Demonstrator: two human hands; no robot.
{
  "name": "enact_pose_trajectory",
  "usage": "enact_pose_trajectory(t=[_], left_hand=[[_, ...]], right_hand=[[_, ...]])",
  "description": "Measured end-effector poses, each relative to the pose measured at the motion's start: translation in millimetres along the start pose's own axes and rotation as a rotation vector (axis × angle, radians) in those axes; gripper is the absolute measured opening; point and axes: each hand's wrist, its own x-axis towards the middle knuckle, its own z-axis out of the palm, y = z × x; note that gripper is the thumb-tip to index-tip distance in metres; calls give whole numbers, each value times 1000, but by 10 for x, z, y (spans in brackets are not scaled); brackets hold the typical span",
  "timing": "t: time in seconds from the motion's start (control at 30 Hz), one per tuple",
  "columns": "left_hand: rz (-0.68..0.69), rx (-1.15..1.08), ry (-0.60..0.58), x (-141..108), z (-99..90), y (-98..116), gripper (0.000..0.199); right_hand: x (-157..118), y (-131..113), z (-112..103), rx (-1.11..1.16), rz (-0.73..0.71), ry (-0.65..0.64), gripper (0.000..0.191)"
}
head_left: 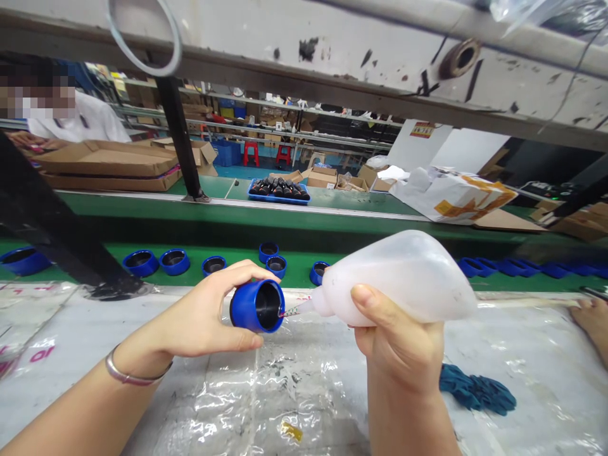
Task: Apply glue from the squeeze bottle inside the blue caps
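My left hand [204, 313] grips a blue plastic cap [247, 306] with a black inside, its open end tilted toward the right. My right hand [396, 342] is wrapped around a translucent white plastic squeeze bottle [403, 278], which lies nearly sideways. The bottle's thin nozzle [291, 311] reaches the cap's mouth, and its tip is at the rim or just inside. A bangle [135, 373] circles my left wrist.
Several blue caps [174, 261] stand on a green conveyor belt [297, 272] just ahead. Plastic sheeting [294, 405] covers the bench, with blue gloves [475, 389] on it. Another person's hand [591, 326] is at the right edge. A co-worker [78, 120] works at far left beyond a metal beam [304, 82].
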Motion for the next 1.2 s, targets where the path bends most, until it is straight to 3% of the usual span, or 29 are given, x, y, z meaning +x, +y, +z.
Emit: enact_pose_trajectory(t=[0.47, 1.2], left_hand=[[33, -24, 29, 8, 17, -33, 60], [29, -53, 65, 30, 51, -57, 62]], right_hand=[[-7, 4, 9, 31, 17, -45, 19], [-30, 18, 8, -12, 26, 5, 18]])
